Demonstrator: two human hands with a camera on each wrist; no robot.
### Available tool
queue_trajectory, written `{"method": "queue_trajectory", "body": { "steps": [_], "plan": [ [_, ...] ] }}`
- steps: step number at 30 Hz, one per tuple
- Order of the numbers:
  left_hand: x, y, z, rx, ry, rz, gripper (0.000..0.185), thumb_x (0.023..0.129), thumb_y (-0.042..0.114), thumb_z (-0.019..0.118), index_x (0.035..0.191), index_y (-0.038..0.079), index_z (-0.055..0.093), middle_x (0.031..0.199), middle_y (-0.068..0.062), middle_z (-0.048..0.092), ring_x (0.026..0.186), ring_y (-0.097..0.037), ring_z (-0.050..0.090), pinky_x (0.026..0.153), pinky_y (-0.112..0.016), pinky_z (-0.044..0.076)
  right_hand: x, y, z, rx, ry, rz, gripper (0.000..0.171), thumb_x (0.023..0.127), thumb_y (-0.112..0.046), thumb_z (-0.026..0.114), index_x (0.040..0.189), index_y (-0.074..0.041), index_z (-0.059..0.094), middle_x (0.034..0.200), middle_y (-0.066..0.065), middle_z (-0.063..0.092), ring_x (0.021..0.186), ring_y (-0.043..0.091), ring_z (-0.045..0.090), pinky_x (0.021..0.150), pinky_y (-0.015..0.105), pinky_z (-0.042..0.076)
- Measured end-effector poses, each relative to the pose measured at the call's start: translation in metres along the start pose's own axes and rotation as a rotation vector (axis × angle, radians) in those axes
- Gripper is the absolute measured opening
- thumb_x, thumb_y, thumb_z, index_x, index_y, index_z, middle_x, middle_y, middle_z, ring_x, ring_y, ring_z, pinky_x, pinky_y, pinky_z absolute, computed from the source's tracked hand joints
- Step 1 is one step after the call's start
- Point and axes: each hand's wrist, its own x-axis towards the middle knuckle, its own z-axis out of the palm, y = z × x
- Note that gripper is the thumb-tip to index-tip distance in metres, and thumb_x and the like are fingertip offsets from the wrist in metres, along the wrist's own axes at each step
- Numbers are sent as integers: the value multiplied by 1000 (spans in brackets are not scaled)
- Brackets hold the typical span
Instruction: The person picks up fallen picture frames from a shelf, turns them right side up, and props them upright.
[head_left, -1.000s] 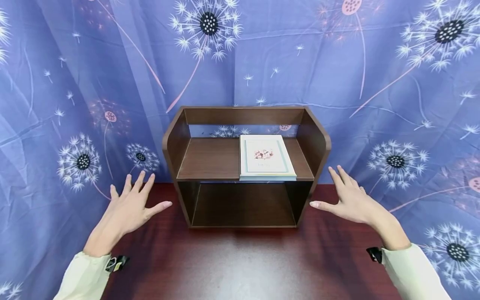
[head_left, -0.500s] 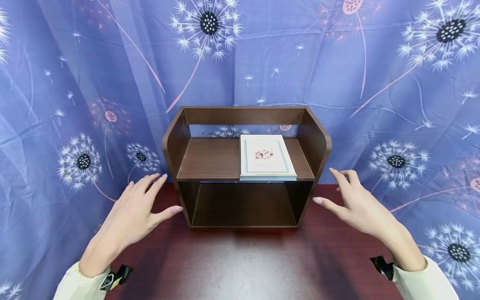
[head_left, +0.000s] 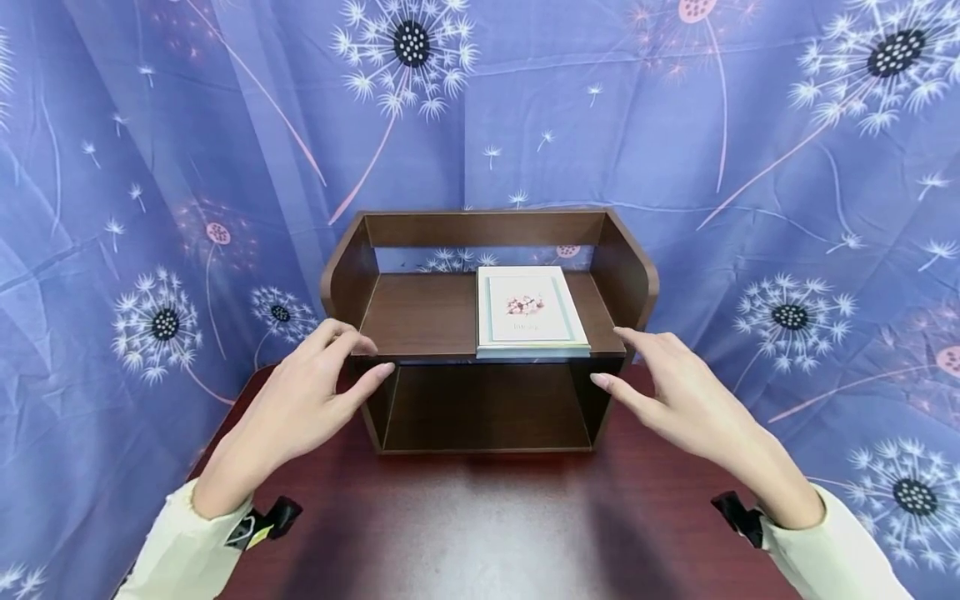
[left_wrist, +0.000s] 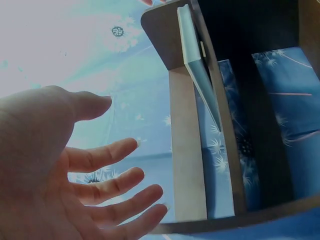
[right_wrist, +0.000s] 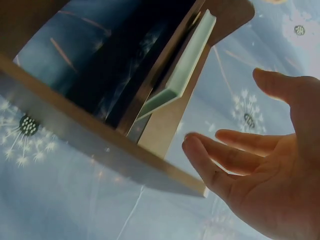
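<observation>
A white book [head_left: 528,307] with a pale blue border and a pink flower picture lies flat on the upper shelf of a dark brown two-tier bookshelf [head_left: 423,312], right of centre. Whether more books lie under it, I cannot tell. In the head view my left hand [head_left: 300,412] hovers in front of the shelf's left side, fingers loosely bent, holding nothing. My right hand [head_left: 678,400] hovers by the right side, thumb and fingers apart, also holding nothing. The wrist views show the left hand [left_wrist: 95,170] and right hand [right_wrist: 265,155] apart from the book.
The bookshelf stands on a glossy dark red table [head_left: 465,517]. Behind and at both sides hangs a blue curtain [head_left: 540,125] with a dandelion print. Below the book is the open lower compartment [head_left: 491,408] of the shelf.
Both hands have moved inward and forward from beside the bookshelf to in front of its sides. Their fingers have gone from spread to more bent. The book has stayed in place.
</observation>
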Motion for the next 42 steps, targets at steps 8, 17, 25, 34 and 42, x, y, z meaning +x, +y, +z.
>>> {"method": "queue_trajectory", "body": {
  "steps": [8, 17, 25, 34, 42],
  "plan": [
    [36, 9, 3, -35, -93, 14, 33, 103, 41, 67, 118, 12, 73, 123, -8, 62, 110, -28, 63, 95, -48, 53, 14, -12, 5, 8, -26, -35, 64, 101, -43, 70, 147, -1, 55, 150, 19, 57, 139, 38, 56, 114, 59, 46],
    [83, 14, 11, -72, -260, 3, 52, 105, 46, 61, 140, 8, 65, 144, -14, 62, 136, -32, 58, 116, -53, 47, 32, -11, 12, 16, -69, -2, 67, 102, -42, 68, 147, 5, 51, 152, 25, 53, 144, 44, 50, 117, 63, 42],
    [124, 10, 25, -107, -398, -40, 61, 106, 48, 56, 149, 5, 57, 151, -16, 60, 142, -32, 57, 119, -52, 45, 55, -5, 26, 19, -93, -37, 31, 104, -33, 67, 117, -6, 62, 93, 5, 66, 87, 24, 62, 81, 40, 49],
    [168, 2, 57, -120, -482, -87, 60, 106, 45, 55, 149, 3, 57, 150, -14, 63, 143, -30, 57, 120, -48, 46, 72, -3, 36, 0, -77, 19, 28, 106, -27, 61, 110, 0, 63, 80, 8, 60, 80, 24, 60, 75, 42, 49],
    [196, 5, 81, -166, -526, -157, 59, 107, 39, 56, 152, 0, 53, 158, -16, 54, 151, -30, 47, 125, -47, 40, 77, -2, 40, -6, -85, 86, 22, 107, -20, 54, 105, 0, 62, 76, 7, 60, 77, 25, 61, 75, 43, 51]
  ]
}}
